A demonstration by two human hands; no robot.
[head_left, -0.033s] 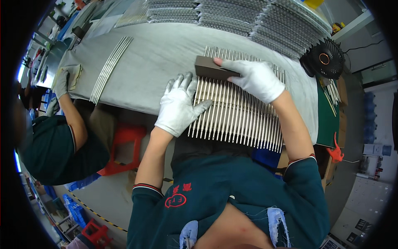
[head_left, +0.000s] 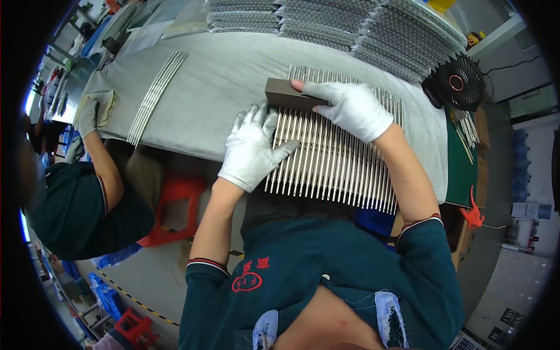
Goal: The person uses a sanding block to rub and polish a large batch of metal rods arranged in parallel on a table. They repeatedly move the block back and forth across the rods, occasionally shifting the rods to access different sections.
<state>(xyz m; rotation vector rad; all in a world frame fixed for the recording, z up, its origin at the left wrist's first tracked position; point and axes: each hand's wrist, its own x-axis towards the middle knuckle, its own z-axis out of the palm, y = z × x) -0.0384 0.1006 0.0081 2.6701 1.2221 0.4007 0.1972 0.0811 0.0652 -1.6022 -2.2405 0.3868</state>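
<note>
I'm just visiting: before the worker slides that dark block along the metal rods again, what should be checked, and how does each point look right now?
1. Right hand grips the dark block: ok.
2. Left hand lies flat on the metal rods, steadying them: ok.
3. Rods lie side by side in one even row: ok.
4. Rod ends overhang the table's near edge: not ok, they might tip.
5. Co-worker's gloved hand is far from the row: ok.
6. Block's underside condition: cannot tell.

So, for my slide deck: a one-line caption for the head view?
Gloved right hand presses a dark block on a row of metal rods; left hand steadies them.
</note>
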